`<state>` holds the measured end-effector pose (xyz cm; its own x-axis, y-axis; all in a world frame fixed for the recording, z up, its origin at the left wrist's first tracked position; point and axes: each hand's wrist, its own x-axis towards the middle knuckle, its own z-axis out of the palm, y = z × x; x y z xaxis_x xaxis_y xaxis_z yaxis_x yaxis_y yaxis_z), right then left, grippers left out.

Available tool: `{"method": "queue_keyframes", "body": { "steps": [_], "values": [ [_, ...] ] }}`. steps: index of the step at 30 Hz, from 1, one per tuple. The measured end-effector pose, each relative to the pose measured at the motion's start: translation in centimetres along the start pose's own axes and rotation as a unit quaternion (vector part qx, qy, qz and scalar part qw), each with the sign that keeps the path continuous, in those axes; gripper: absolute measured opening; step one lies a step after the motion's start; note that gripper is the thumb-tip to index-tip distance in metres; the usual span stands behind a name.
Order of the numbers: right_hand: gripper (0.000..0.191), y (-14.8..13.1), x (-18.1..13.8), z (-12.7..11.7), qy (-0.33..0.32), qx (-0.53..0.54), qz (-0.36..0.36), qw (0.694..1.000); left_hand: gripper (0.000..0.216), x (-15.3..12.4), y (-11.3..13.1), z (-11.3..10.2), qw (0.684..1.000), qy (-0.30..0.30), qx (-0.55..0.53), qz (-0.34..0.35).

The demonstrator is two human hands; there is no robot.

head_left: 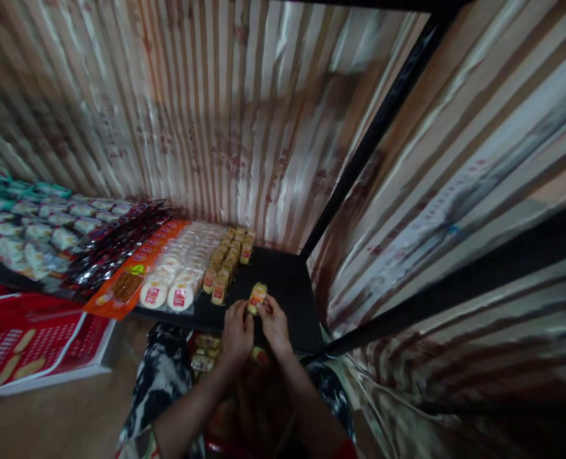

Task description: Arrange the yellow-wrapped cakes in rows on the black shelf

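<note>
left hand [236, 328] and right hand [273, 322] pinch one snack packet [257, 297] on the black shelf [290, 280], four o'clock of the packet row [228, 264].

My left grip [238, 330] and right grip [274, 324] pinch one yellow packet [257, 296] between them, over the front of the black tabletop [290, 287]. Row of like packets [229, 262] just to its left; round white packs [178, 280] beside that row. Striped curtain [245, 115] hangs behind. Loose packets [203, 362] lie below my wrists, blurred.
</note>
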<state>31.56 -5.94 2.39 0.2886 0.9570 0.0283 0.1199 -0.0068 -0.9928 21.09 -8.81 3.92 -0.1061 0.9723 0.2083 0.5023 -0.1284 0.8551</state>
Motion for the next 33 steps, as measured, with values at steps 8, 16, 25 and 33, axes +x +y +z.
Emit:
{"method": "queue_keyframes", "body": {
  "steps": [8, 16, 25, 33],
  "values": [
    [0.026, 0.7, 5.9, 2.1, 0.007, -0.154, -0.063, 0.986, 0.047, 3.3, 0.4, 2.3, 0.997, -0.051, -0.028, -0.054],
    [0.03, 0.0, 10.3, 4.3, 0.02, -0.246, -0.084, 0.965, 0.05, 8.0, 0.1, 3.0, 0.989, -0.041, -0.076, -0.117],
    [0.032, 0.1, 12.4, 5.6, 0.013, -0.274, -0.093, 0.957, 0.05, 9.4, -0.8, 3.8, 0.987, -0.047, -0.101, -0.115],
    [0.034, 0.7, 12.7, 5.8, 0.03, -0.252, -0.095, 0.963, 0.048, 10.0, -1.2, 4.1, 0.986, -0.038, -0.105, -0.122]
  ]
}}
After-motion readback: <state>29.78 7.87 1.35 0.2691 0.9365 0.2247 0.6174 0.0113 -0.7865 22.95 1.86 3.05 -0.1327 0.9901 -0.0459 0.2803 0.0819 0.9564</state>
